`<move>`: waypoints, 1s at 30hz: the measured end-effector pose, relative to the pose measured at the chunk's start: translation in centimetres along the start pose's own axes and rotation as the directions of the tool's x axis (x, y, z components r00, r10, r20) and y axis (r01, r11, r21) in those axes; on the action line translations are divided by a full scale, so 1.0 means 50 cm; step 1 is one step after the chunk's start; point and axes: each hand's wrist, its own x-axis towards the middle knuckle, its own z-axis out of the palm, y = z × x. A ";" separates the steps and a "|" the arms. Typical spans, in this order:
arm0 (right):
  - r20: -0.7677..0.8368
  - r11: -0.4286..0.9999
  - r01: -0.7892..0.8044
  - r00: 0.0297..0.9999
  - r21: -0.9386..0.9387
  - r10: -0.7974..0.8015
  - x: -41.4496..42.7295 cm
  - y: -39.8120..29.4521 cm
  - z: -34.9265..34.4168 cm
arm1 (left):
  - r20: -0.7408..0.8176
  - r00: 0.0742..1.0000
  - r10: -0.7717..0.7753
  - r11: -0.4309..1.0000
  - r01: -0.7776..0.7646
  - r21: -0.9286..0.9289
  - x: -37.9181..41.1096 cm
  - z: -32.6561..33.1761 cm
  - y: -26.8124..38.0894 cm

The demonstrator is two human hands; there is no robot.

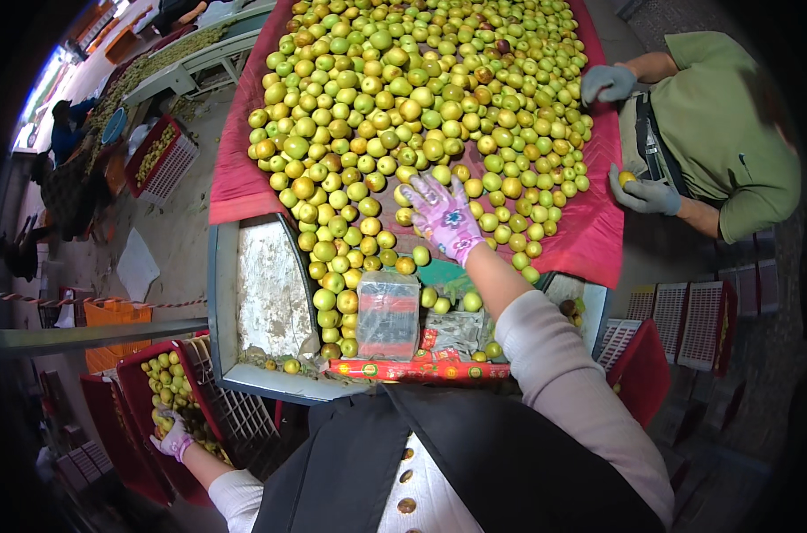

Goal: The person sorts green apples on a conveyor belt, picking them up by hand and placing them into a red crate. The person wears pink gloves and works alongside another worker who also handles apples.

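Yellow-green round fruits, perhaps jujubes [383, 120], cover a sorting table lined with red cloth [233, 180]. My right hand [443, 216], in a pink flowered glove, lies palm down with spread fingers over fruits near the table's front; whether one is under the palm is hidden. Down at the left, my left hand [172, 436], gloved alike, reaches into a red crate [200, 406] part filled with the same fruits. Its fingers are curled around fruit at their tips. A clear-wrapped block [388, 313] stands at the table's front edge, beside a crumpled grey wrapper [460, 333].
At the right a co-worker in a green shirt [723, 126] wears grey gloves; one hand [643, 193] holds a fruit, the other rests at the table's edge. Red and white crates [690, 326] stand at the right. A metal bar [97, 336] and twisted rope [97, 301] run at the left.
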 end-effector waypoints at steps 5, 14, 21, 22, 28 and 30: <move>-0.167 0.984 -0.154 0.976 -0.095 0.136 -0.086 0.113 0.033 | -0.156 0.966 0.206 0.975 -0.190 0.115 0.015 0.012 -0.004; -0.438 0.895 -0.307 0.790 0.324 0.430 -0.001 0.089 -0.024 | 0.203 0.867 0.456 0.649 -0.479 0.590 -0.134 0.107 -0.131; -0.099 0.936 -0.316 0.938 0.158 0.333 0.068 0.124 -0.001 | 0.790 0.612 -0.035 0.345 -0.734 0.584 -0.458 0.160 -0.559; -0.055 0.937 -0.325 0.941 0.127 0.334 0.057 0.134 0.009 | 0.833 0.548 -0.083 0.330 -0.773 0.542 -0.490 0.159 -0.607; -0.076 0.947 -0.301 0.948 0.109 0.310 -0.067 0.149 0.022 | 0.634 0.537 -0.557 0.472 -0.423 0.773 -0.569 0.132 -0.774; -0.176 0.927 -0.285 0.927 0.243 0.331 -0.069 0.123 -0.006 | 0.548 0.507 -0.665 0.422 -0.350 0.836 -0.577 0.116 -0.806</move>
